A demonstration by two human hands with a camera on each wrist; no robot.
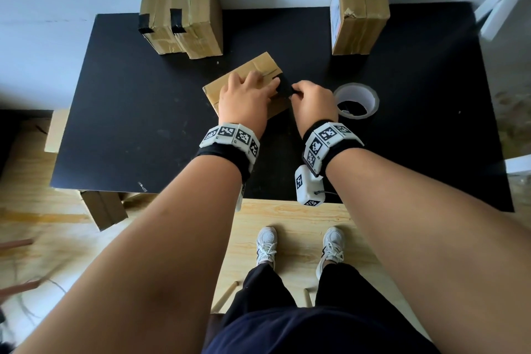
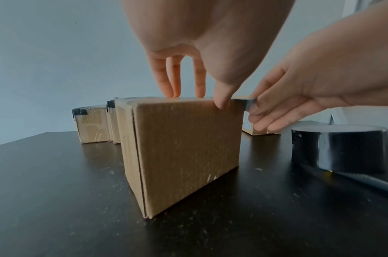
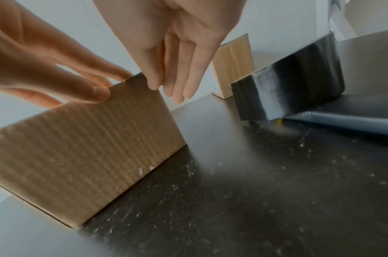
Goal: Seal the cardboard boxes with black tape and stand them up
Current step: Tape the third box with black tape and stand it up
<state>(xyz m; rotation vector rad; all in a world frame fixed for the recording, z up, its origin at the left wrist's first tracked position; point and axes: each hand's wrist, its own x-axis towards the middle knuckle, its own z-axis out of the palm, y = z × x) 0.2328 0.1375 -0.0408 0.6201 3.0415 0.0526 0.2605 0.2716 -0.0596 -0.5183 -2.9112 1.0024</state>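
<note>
Black table (image 1: 120, 112) fills mid-frame; at its centre a cardboard box (image 1: 230, 89) lies under the left hand (image 1: 244, 95), fingers straight, pressing down. Right hand (image 1: 311, 98) pinches a black tape strip (image 1: 284, 86) at the box's edge.

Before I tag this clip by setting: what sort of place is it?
Probably a room at home or a small office used for packing: a low black table on wood-look flooring against a plain wall, with cardboard boxes and a tape roll.

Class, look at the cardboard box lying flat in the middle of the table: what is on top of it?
The left hand presses its top, and the right hand pinches a black tape strip at the box edge. The hands hide the seam underneath.
</note>
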